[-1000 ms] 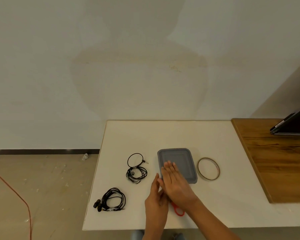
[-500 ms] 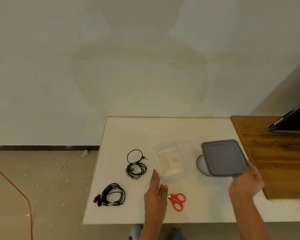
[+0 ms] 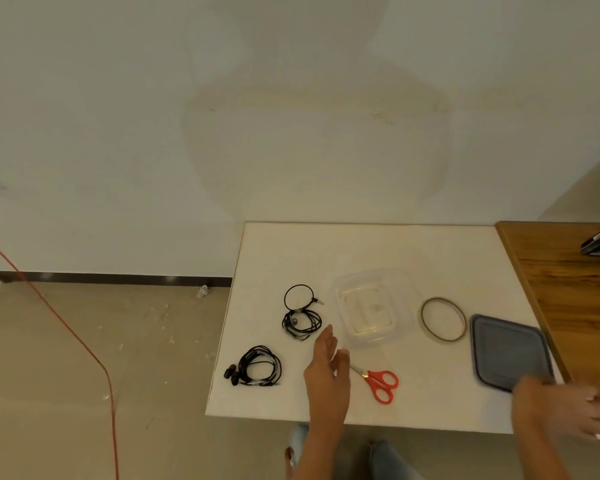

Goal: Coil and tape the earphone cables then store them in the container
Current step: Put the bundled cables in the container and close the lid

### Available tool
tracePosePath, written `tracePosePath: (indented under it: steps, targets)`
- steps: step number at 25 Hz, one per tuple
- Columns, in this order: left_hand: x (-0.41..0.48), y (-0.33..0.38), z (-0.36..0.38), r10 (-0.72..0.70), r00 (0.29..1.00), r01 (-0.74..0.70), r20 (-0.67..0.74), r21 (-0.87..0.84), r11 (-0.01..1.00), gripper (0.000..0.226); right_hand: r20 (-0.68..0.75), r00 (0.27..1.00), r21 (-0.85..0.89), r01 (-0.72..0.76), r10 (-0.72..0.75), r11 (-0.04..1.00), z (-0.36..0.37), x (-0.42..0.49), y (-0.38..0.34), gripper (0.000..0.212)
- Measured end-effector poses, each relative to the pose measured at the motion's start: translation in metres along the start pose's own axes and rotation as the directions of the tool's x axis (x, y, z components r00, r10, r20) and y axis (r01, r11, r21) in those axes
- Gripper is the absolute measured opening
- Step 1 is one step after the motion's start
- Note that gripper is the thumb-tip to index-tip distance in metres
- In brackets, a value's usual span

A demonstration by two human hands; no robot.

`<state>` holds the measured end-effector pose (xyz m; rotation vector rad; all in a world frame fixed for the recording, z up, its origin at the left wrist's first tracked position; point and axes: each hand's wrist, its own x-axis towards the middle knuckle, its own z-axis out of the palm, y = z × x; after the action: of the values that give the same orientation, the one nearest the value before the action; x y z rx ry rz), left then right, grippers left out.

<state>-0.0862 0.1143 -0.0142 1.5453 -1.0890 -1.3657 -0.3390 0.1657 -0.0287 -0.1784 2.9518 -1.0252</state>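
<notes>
- Tangled black earphone cable point(image 3: 255, 367) lies lower centre-left on the white table point(image 3: 378, 247).
- Second black earphone cable point(image 3: 301, 315), loosely looped, lies just above it.
- Left hand point(image 3: 326, 374) hovers with its fingers straight, holding nothing.
- Clear plastic container point(image 3: 373, 308) stands uncovered at centre.
- Red-handled scissors point(image 3: 381, 384) lie below it.
- Thin tape ring point(image 3: 443, 319) lies to its right.
- Flat grey lid point(image 3: 506, 351) lies lower right.
- Right hand point(image 3: 565, 412) overlaps the lid's near corner and is blurred; its grasp cannot be told.
</notes>
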Motion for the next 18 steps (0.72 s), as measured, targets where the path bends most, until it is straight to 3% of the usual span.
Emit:
tracePosePath:
  steps: [2, 3, 4, 6, 7, 8, 9, 11, 14, 16, 18]
  targets:
    - [0.003, 0.01, -0.014, 0.016, 0.986, -0.02, -0.163, -0.022, 1.0, 0.033, -0.059, 0.942, 0.134, 0.334, -0.329, 0.933, -0.004, -0.036, -0.036, 0.034]
    - [0.007, 0.014, -0.023, 0.018, 0.968, -0.027, -0.251, -0.031, 0.999, 0.029, -0.015, 0.861, 0.258, 0.495, -0.509, 0.83, 0.001, -0.059, -0.055, 0.03]
    - [0.012, 0.018, -0.034, 0.003, 0.947, -0.02, -0.32, -0.048, 0.999, 0.025, 0.104, 0.732, 0.387, 0.594, -0.673, 0.706, 0.008, -0.085, -0.079, 0.031]
    - [0.022, 0.023, -0.053, -0.105, 0.923, 0.084, -0.371, -0.073, 0.994, 0.023, 0.358, 0.321, 0.542, 0.693, -0.877, 0.475, 0.032, -0.132, -0.131, 0.044]
    - [0.03, 0.025, -0.06, -0.188, 0.917, 0.169, -0.352, -0.086, 0.982, 0.024, 0.463, 0.122, 0.538, 0.748, -0.878, 0.388, 0.048, -0.152, -0.154, 0.052]
    - [0.039, 0.027, -0.065, -0.267, 0.913, 0.252, -0.309, -0.087, 0.964, 0.028, 0.564, -0.023, 0.499, 0.806, -0.826, 0.319, 0.066, -0.166, -0.168, 0.06]
    - [0.05, 0.025, -0.068, -0.333, 0.908, 0.325, -0.254, -0.073, 0.943, 0.031, 0.643, -0.108, 0.442, 0.861, -0.758, 0.253, 0.083, -0.175, -0.178, 0.066]
    - [0.072, 0.027, -0.07, -0.4, 0.902, 0.405, -0.161, -0.003, 0.914, 0.036, 0.739, -0.178, 0.34, 0.931, -0.65, 0.131, 0.104, -0.181, -0.186, 0.07]
    - [0.097, 0.038, -0.068, -0.43, 0.894, 0.434, -0.126, 0.003, 0.901, 0.029, 0.722, -0.221, 0.281, 0.96, -0.655, -0.014, 0.109, -0.181, -0.181, 0.052]
    - [0.109, 0.04, -0.068, -0.449, 0.882, 0.453, -0.142, -0.001, 0.891, 0.032, 0.637, -0.206, 0.339, 0.94, -0.743, 0.029, 0.104, -0.178, -0.166, 0.034]
    - [0.112, 0.037, -0.067, -0.45, 0.883, 0.456, -0.132, 0.016, 0.89, 0.033, 0.513, -0.129, 0.38, 0.921, -0.849, 0.089, 0.095, -0.18, -0.143, 0.025]
